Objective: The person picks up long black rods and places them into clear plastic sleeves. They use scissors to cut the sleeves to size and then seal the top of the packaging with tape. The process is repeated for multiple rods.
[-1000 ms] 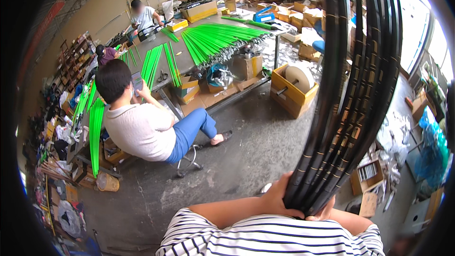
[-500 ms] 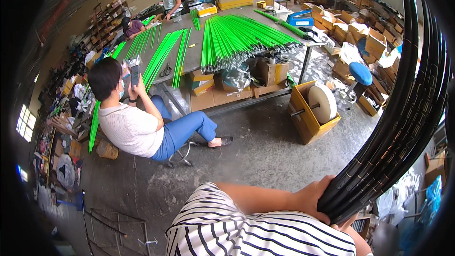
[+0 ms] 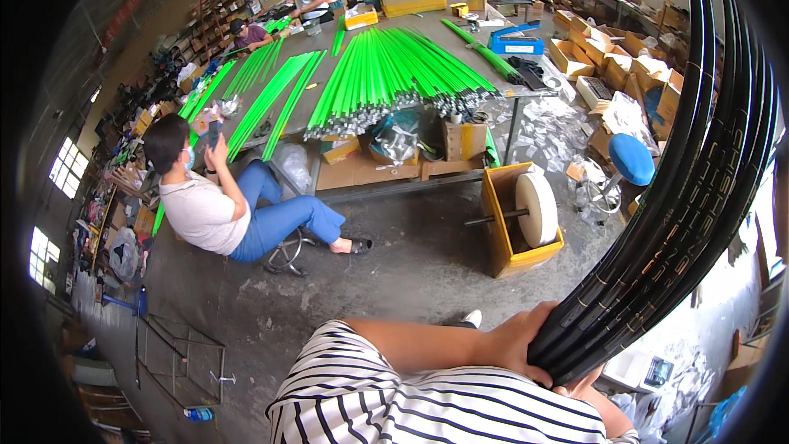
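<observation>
A thick bundle of glossy black rods (image 3: 657, 238) with pale markings leans up and to the right, its lower ends near my body. My left hand (image 3: 526, 341) is closed around the bundle's lower end, the arm reaching across my striped shirt. Just below, my right hand (image 3: 582, 385) also grips the bottom of the bundle; most of its fingers are hidden behind the rods. The upper ends run out of view at the top right.
A long table (image 3: 329, 66) bears many green rods (image 3: 394, 74). A seated person (image 3: 201, 197) holds a phone; two people work at its far end. A yellow-brown box (image 3: 518, 255) with a white reel (image 3: 536, 210), a blue stool (image 3: 631, 159) and a metal frame (image 3: 181, 362) stand around the floor.
My view has shifted, so the table, seated person and reel box appear farther left. A white shoe now shows below. Both hands keep their hold on the black rods.
</observation>
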Demonstrator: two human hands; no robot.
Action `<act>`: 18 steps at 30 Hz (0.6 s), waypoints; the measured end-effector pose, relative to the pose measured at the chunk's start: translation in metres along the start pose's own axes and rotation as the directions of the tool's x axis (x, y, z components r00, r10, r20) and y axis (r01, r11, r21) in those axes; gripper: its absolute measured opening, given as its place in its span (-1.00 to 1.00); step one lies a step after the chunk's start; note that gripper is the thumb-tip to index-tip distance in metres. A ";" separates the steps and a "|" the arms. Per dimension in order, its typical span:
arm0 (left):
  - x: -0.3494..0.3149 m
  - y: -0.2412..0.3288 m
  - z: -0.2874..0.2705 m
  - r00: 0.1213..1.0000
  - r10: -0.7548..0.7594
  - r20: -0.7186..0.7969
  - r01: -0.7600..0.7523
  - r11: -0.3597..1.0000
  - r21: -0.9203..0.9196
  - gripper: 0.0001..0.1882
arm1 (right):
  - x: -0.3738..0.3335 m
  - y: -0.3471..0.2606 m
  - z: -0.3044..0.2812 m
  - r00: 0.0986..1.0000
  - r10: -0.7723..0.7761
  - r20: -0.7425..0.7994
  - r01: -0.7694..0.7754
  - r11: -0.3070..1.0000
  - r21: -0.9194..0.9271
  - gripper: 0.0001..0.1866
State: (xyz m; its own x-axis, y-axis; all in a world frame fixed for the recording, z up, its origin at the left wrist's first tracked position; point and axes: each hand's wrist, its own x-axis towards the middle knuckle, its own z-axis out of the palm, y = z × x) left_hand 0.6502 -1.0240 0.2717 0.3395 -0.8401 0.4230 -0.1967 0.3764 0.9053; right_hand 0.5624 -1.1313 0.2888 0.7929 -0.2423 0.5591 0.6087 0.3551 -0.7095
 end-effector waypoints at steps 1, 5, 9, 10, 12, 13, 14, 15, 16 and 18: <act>0.019 -0.008 -0.002 1.000 -0.002 0.000 0.001 1.000 0.013 0.01 | 0.012 -0.001 -0.018 0.999 -0.033 0.000 0.033 0.999 -0.009 -0.17; 0.083 -0.063 -0.015 1.000 0.014 -0.022 -0.013 1.000 0.004 -0.01 | 0.036 0.008 -0.105 0.997 0.067 0.032 -0.064 0.995 -0.072 -0.15; 0.177 -0.105 -0.017 0.998 0.054 0.018 -0.053 0.997 -0.054 0.02 | 0.072 -0.007 -0.191 0.989 0.146 -0.008 -0.145 0.980 -0.138 -0.13; 0.200 -0.113 -0.015 0.998 0.055 0.021 -0.054 0.996 -0.065 0.03 | 0.081 -0.012 -0.209 0.986 0.169 -0.018 -0.169 0.975 -0.143 -0.12; 0.238 -0.134 -0.010 0.997 0.073 0.008 -0.072 0.991 -0.116 0.04 | 0.098 -0.020 -0.248 0.978 0.207 -0.028 -0.209 0.969 -0.132 -0.11; 0.253 -0.146 -0.003 0.997 0.080 -0.008 -0.080 0.986 -0.147 0.04 | 0.108 -0.025 -0.267 0.972 0.232 -0.025 -0.234 0.964 -0.125 -0.11; 0.267 -0.155 0.000 0.997 0.080 -0.018 -0.082 0.982 -0.171 0.05 | 0.113 -0.028 -0.286 0.966 0.258 -0.026 -0.259 0.960 -0.104 -0.10; 0.280 -0.162 0.003 0.998 0.055 -0.026 -0.059 0.982 -0.181 0.06 | 0.119 -0.031 -0.305 0.959 0.282 -0.020 -0.283 0.955 -0.086 -0.09; 0.296 -0.170 0.005 0.998 0.047 -0.041 -0.053 0.986 -0.158 0.06 | 0.129 -0.033 -0.323 0.959 0.283 -0.012 -0.283 0.956 -0.081 -0.09; 0.324 -0.188 0.009 0.996 0.027 -0.080 -0.036 0.993 -0.111 0.05 | 0.155 -0.036 -0.350 0.968 0.250 0.012 -0.249 0.965 -0.081 -0.09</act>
State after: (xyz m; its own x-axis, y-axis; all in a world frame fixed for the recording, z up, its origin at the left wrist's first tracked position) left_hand 0.7884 -1.3706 0.2388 0.4068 -0.7955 0.4491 -0.1053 0.4475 0.8881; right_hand 0.6728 -1.4978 0.2510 0.9197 -0.1344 0.3688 0.3925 0.3294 -0.8587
